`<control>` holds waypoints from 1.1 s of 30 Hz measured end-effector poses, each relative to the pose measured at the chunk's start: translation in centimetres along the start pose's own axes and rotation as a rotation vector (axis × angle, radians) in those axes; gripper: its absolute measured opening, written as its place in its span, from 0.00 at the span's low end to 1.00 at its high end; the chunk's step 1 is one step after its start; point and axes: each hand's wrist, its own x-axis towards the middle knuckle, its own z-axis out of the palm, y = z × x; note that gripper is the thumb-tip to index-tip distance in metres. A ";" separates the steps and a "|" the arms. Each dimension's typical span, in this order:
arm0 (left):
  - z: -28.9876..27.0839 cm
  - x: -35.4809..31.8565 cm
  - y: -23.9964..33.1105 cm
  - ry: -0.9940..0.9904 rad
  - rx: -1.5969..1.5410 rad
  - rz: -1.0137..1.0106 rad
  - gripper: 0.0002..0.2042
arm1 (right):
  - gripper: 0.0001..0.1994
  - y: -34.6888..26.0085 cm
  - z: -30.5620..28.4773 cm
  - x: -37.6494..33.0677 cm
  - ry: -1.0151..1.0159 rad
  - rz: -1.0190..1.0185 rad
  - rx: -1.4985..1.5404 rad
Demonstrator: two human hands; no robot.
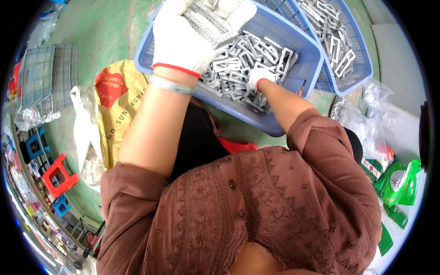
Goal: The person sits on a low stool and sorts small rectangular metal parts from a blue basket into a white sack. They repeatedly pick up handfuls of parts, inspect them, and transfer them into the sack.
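My left hand point(181, 48), in a white knit glove with a red cuff, is raised close to the camera at the top. Its fingers are closed round several silver metal bars point(207, 24); the top edge cuts off part of the hand. Lower and further right, my right hand point(260, 78), gloved the same way, reaches down into a blue plastic basket point(256, 120). It rests on a heap of silver rectangular metal frames point(231, 68), and its fingers cannot be made out.
A second blue basket point(364, 75) with more metal frames stands at the right. A yellow sack point(121, 114) lies left of my left forearm. Grey-blue crates point(64, 78), a red stool point(59, 175) and blue stools are further left. Clear plastic bags point(366, 123) and green packages point(398, 183) lie right.
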 end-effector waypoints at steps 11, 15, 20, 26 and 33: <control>-5.2 1.8 1.3 -0.118 -0.065 -0.163 0.13 | 0.13 0.5 -1.3 -0.5 0.103 -0.221 0.126; -3.4 1.2 0.3 0.301 0.294 -0.020 0.06 | 0.06 4.4 -8.1 -3.2 0.002 -0.432 0.738; -3.4 1.3 -0.2 0.468 0.673 0.017 0.08 | 0.09 5.3 -18.2 -14.2 0.410 -0.660 0.666; -1.8 -0.8 -1.4 0.128 0.586 -0.236 0.16 | 0.13 6.2 -19.6 -20.7 0.646 -0.779 0.723; -2.0 -0.3 -2.2 0.059 0.357 -0.163 0.13 | 0.24 5.9 -18.5 -22.1 0.553 -0.808 1.045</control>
